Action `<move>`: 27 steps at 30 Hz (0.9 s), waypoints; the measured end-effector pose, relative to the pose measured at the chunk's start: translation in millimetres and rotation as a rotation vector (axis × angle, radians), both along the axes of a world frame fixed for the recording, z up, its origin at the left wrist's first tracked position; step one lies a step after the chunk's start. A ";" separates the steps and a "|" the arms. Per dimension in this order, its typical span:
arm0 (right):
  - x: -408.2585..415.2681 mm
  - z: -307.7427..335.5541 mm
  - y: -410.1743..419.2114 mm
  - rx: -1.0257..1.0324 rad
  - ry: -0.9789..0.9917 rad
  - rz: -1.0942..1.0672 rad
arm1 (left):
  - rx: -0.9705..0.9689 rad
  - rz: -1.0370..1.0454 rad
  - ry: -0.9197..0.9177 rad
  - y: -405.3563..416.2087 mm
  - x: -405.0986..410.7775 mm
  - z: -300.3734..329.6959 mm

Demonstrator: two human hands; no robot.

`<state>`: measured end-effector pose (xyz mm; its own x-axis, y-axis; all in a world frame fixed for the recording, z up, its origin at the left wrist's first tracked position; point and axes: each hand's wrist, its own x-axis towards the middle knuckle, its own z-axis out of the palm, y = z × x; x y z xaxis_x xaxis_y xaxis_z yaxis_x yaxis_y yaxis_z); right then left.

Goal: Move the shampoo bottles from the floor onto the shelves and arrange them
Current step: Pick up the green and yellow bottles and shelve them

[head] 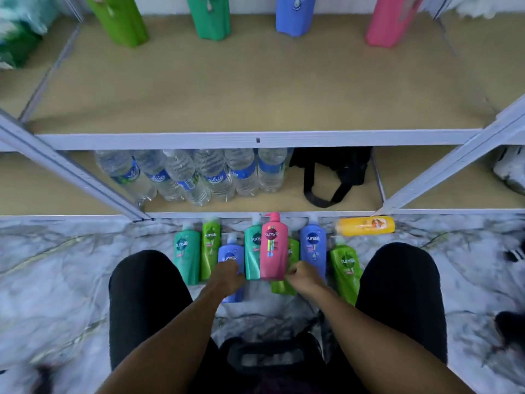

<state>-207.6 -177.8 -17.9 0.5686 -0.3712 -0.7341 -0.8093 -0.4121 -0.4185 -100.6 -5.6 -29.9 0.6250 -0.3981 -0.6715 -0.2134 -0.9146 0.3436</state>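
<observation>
Kneeling on marble floor [71, 280], knees spread at 8 and 4 o'clock. Left hand [225, 277] curled down over a blue shampoo bottle [231, 255], apparently gripping it; right hand [302, 277] closed beside a pink bottle [274, 248], fingers around its base or the green bottle [284, 285] beneath, cannot tell which. Just beyond, toward 12 o'clock, a cluster still on the floor: teal bottle [186, 254], green, teal, blue bottle [314, 245], another green at 2 o'clock, plus a yellow bottle [366, 226] lying sideways. Farther on, lowest shelf with water bottles [193, 174] and black bag [332, 172]. Farthest, the upper shelf [255, 95] bearing only four bottles at the back: green, teal, blue, pink. Judged early: most still to lift.
</observation>
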 end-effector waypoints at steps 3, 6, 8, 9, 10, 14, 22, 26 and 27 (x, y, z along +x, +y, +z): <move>-0.7 -9.0 6.6 0.007 -0.041 0.015 | -0.046 0.033 -0.008 2.7 -2.1 -0.5; -10.6 -4.2 13.7 -0.032 -0.098 -0.004 | -0.144 0.120 -0.063 7.0 -13.8 24.3; -21.4 1.6 19.6 -0.041 -0.149 -0.008 | -0.154 0.095 -0.091 12.2 -19.9 36.1; -29.6 4.8 23.2 -0.042 -0.172 -0.016 | -0.162 0.086 -0.105 15.2 -23.4 39.1; -38.4 6.2 25.5 -0.045 -0.199 -0.025 | -0.173 0.087 -0.114 16.6 -25.1 41.4; -71.6 11.8 26.8 -0.100 -0.206 -0.044 | -0.267 0.095 -0.156 4.1 -36.7 49.4; -63.0 22.1 -4.5 -0.173 -0.321 -0.248 | -0.335 0.023 -0.139 -38.6 -57.3 42.3; -63.7 7.3 -44.8 -0.136 -0.277 -0.349 | -0.317 -0.003 -0.138 -60.2 -39.3 30.2; -63.8 0.9 -58.6 -0.115 -0.261 -0.407 | -0.308 -0.009 -0.136 -66.2 -33.2 23.5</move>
